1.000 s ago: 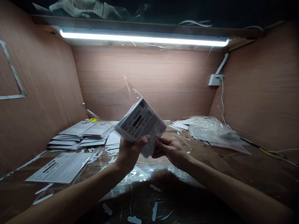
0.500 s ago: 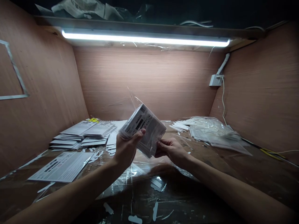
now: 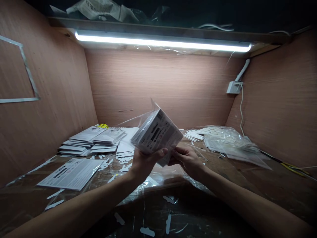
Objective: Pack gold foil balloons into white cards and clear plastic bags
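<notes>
Tilted above the middle of the bench is a stack of printed cards in clear plastic sleeves (image 3: 158,134). My left hand (image 3: 147,163) is closed around its lower left side, the thumb across the front. With bent fingers, my right hand (image 3: 187,160) pinches the lower right corner of the same stack. Loose clear film sticks out from the stack's upper left edge. To the left, a single printed card (image 3: 70,173) lies flat on the bench, and behind it are piles of similar cards (image 3: 85,137).
Clear plastic sleeves and white strips (image 3: 228,142) are heaped at the right. Small white hanger-shaped cutouts (image 3: 147,231) lie scattered in front. A yellow-and-black cable (image 3: 294,168) runs along the right. Wooden panels (image 3: 158,86) enclose the bench under a tube light (image 3: 160,41).
The scene has shifted slightly right as the view turned. My left hand has moved lower on the stack, its thumb nearer the bottom edge. My right hand still pinches the corner.
</notes>
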{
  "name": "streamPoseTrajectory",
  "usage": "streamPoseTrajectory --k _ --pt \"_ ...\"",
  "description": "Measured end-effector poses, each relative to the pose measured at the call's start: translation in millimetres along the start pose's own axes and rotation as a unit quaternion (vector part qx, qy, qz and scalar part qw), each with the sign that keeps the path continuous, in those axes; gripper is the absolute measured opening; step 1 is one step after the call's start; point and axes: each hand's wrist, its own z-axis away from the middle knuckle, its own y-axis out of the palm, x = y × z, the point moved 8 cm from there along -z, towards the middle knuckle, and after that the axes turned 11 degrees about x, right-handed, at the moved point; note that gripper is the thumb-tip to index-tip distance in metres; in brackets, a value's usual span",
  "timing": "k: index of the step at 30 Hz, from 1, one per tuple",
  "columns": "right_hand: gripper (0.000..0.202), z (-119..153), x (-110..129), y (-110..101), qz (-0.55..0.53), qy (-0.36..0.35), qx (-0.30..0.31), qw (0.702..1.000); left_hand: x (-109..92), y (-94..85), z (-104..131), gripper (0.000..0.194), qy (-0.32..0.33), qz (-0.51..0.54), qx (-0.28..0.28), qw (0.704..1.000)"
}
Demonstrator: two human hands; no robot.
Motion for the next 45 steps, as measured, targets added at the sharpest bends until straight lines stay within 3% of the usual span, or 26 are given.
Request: streamPoseTrajectory --k 2,5,7,11,15,19,22,28,33,36,38,42,43,45 --pt "0.041 -1.8 -1.4 -13.3 0.009 0.005 -0.016 1.000 -19.2 -3.8 -11.8 0.049 0.017 0.025 0.039 0.999" --pt "0.047 -3.9 -0.6 -36.4 0.054 0.017 -0.044 0.997 -58.2 -28.5 -35.4 0.066 0.051 0.018 0.046 0.997" --pt "0.048 -4.2 2.3 -49.6 0.093 0.021 -0.064 0.993 -67.0 -41.3 -50.6 0.071 -0.010 -0.058 0.075 0.995" --pt "0.047 -4.4 3.4 -58.3 0.178 0.040 -0.069 0.981 -60.4 -61.5 -62.0 0.052 -0.097 -0.264 0.091 0.955" --pt "0.035 -5.3 0.1 -51.4 0.236 0.038 -0.045 0.970 -41.6 -70.5 -59.3 0.042 -0.120 -0.352 0.065 0.926" --pt "0.026 -7.0 -8.0 -39.9 0.206 0.043 0.009 0.978 -37.2 -75.4 -57.9 0.038 -0.104 -0.339 0.030 0.934" --pt "0.025 -6.7 -7.1 -38.2 0.177 0.025 0.014 0.984 -41.3 -77.5 -57.6 0.041 -0.100 -0.294 0.012 0.950" --pt "0.038 -5.2 -6.2 -42.7 0.117 0.013 0.012 0.993 -47.7 -87.7 -57.4 0.050 -0.142 -0.236 -0.006 0.961" --pt "0.047 -5.1 -8.5 -40.7 0.030 0.028 0.022 0.999 -45.0 -94.6 -60.5 0.044 -0.173 -0.183 0.018 0.968" --pt "0.046 -4.2 -8.4 -41.2 0.006 0.031 0.018 0.999 -42.9 -92.0 -62.2 0.047 -0.165 -0.105 0.048 0.979" --pt "0.045 -3.9 -8.6 -43.8 -0.010 0.025 0.006 1.000 -42.0 -82.4 -61.7 0.062 -0.133 -0.024 0.095 0.986" --pt "0.042 -4.8 -12.8 -50.2 -0.044 0.009 -0.045 0.998 -33.1 -43.9 -46.2 0.096 -0.060 0.069 0.225 0.970" --pt "0.041 -5.4 -14.6 -49.8 -0.053 0.007 -0.056 0.997 -27.4 -31.5 -39.6 0.099 -0.053 0.077 0.254 0.963" --pt "0.041 -6.5 -17.2 -45.5 -0.060 0.002 -0.068 0.996 -16.6 -13.7 -29.9 0.091 -0.028 0.065 0.253 0.965"
